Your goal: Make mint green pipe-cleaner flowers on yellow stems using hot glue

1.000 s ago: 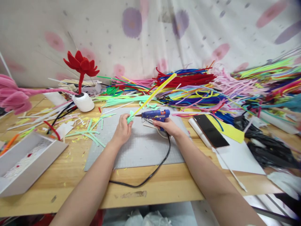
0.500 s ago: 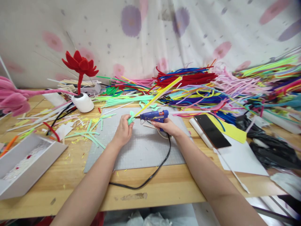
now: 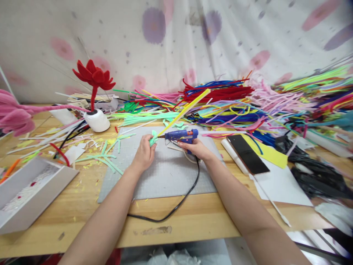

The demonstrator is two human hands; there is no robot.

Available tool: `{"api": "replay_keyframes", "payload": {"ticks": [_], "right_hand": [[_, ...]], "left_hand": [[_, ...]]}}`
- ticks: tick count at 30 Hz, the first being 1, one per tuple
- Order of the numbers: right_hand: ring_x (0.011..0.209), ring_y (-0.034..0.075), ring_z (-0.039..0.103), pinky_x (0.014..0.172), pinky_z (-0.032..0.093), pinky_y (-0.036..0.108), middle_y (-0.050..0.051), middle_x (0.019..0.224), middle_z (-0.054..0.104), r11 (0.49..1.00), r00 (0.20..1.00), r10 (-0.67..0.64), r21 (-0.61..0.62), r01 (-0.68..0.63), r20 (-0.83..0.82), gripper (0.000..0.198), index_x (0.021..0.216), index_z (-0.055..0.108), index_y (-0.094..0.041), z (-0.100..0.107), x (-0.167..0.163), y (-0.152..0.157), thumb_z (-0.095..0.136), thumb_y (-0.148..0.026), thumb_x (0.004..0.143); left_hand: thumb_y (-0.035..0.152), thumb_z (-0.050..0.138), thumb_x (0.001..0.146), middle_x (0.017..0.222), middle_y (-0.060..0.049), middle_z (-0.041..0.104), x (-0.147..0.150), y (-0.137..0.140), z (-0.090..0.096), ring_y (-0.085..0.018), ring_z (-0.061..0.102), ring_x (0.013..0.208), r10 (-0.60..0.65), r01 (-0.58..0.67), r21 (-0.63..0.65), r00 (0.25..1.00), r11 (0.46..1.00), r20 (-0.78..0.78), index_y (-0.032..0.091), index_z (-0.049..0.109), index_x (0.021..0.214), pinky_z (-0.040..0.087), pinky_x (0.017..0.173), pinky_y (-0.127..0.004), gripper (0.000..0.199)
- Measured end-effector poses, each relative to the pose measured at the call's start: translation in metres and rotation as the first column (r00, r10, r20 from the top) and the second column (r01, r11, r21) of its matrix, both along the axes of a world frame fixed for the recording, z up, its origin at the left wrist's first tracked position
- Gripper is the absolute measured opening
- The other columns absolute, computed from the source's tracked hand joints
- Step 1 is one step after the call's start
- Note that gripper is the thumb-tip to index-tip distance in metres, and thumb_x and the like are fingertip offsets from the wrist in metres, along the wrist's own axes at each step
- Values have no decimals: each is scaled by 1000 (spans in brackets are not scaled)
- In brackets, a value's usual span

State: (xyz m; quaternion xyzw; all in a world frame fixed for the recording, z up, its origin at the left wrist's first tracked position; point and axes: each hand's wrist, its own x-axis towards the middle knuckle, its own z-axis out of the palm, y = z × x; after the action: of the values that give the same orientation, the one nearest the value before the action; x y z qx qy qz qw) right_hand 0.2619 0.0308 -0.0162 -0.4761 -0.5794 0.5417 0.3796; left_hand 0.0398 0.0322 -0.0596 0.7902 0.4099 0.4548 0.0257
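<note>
My left hand pinches a small mint-green pipe-cleaner piece above the mat's far half. Behind that piece, long yellow pipe cleaners slant up to the right; whether they join it I cannot tell. A blue hot glue gun is gripped in my right hand. Its nozzle points left and meets or nearly meets the green piece. From the handle a black cord loops down over the grey cutting mat.
Cut mint-green strips lie left of the mat. A red flower stands in a white pot. Bundles of coloured pipe cleaners fill the back. A phone lies right, an open box front left.
Both hands hold nearly the same pose. The yellow pipe cleaners' upper end has shifted slightly left; the glue gun stays at the green piece.
</note>
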Motion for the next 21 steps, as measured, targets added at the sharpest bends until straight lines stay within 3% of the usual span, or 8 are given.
{"api": "replay_keyframes", "payload": {"ticks": [14, 21], "right_hand": [[52, 8, 39, 51, 31, 24, -4, 56, 47, 1000, 1000, 17, -4, -17, 7, 36, 72, 57, -17, 0, 1, 1, 70, -47, 57], [62, 12, 48, 56, 37, 25, 0, 67, 57, 997, 1000, 7, 77, -8, 5, 39, 82, 62, -17, -4, 1, 3, 70, -47, 57]], "left_hand": [[27, 35, 88, 102, -11, 46, 0, -2, -1, -20, 48, 97, -11, 19, -120, 998, 993, 64, 16, 35, 111, 39, 86, -39, 26], [31, 36, 88, 102, -11, 48, 0, -3, 0, -19, 50, 96, -7, 29, -197, 994, 980, 109, 17, 37, 111, 40, 86, -38, 27]]}}
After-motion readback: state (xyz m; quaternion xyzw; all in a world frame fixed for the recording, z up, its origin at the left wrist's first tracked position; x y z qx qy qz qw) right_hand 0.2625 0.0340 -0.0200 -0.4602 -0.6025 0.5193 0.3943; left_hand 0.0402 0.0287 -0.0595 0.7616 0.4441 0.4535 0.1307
